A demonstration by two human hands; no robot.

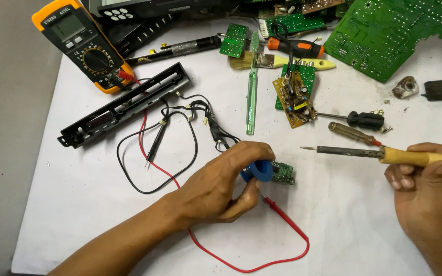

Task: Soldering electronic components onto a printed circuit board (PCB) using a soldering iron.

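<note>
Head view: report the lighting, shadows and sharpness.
Head view: even, soft light on the white table; faint shadows under the left hand and soldering iron; mild glare on the multimeter screen; hands and centre sharp; the large green board at the top edge slightly softer.

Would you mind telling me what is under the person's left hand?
Under the left hand sit a blue round part and a small green circuit board; a red probe lead emerges below. The hand covers the rest of the blue part.
</note>
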